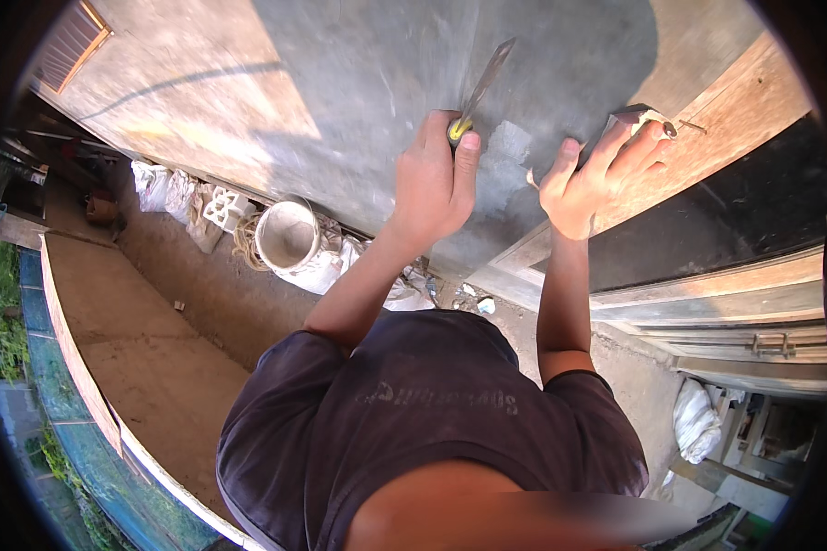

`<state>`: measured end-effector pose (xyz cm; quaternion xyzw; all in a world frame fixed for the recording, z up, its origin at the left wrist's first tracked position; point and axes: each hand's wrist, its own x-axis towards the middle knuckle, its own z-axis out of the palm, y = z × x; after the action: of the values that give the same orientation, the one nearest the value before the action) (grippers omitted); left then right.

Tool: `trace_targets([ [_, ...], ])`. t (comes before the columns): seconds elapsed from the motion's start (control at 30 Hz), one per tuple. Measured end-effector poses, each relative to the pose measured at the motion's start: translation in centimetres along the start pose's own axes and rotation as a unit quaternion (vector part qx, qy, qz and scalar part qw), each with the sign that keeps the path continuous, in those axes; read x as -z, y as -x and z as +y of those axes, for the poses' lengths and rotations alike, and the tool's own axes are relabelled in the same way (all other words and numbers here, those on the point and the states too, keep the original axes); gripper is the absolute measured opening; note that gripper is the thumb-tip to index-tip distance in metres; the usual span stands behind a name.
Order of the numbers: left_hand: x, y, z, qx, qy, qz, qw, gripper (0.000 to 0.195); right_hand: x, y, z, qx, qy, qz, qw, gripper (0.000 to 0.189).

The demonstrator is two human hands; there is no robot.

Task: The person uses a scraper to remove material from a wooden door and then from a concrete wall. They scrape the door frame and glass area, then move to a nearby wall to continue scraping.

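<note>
My left hand [435,182] is closed around the yellow-and-black handle of a hand tool with a narrow metal blade [486,79]. The blade points up and away, in front of a grey plastered wall [400,62]; whether it touches the wall I cannot tell. A paler, rough patch [506,148] shows on the plaster between my hands. My right hand [589,175] has its fingers spread over a curled piece of what looks like sandpaper [634,117], by the edge of a bare wooden frame [737,113]. The palm hides part of the sheet.
A nail-like metal piece [693,127] sticks out of the frame beside a dark panel [717,206]. Along the wall's foot stand a plastic bucket [287,235], white sacks [153,184] and a pale openwork block [227,209]. A low ledge [145,344] runs at left.
</note>
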<state>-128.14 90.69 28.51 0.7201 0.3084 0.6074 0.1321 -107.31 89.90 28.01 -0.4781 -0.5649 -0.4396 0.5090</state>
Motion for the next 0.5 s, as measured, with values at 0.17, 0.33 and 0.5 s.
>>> trace_targets([
  [0.17, -0.3, -1.4, 0.8, 0.033, -0.041, -0.026, 0.998, 0.028, 0.1, 0.0, 0.0, 0.002, -0.003, -0.004, 1.0, 0.071],
  [0.33, -0.1, 2.2, -0.6, 0.081, -0.135, -0.071, 0.985, 0.029, 0.1, 0.0, 0.1, 0.004, -0.016, 0.001, 1.0, 0.072],
  [0.5, 0.4, 6.9, -1.6, 0.149, -0.116, -0.143, 0.972, 0.029, 0.0, -0.1, 0.0, 0.002, -0.001, -0.001, 1.0, 0.072],
])
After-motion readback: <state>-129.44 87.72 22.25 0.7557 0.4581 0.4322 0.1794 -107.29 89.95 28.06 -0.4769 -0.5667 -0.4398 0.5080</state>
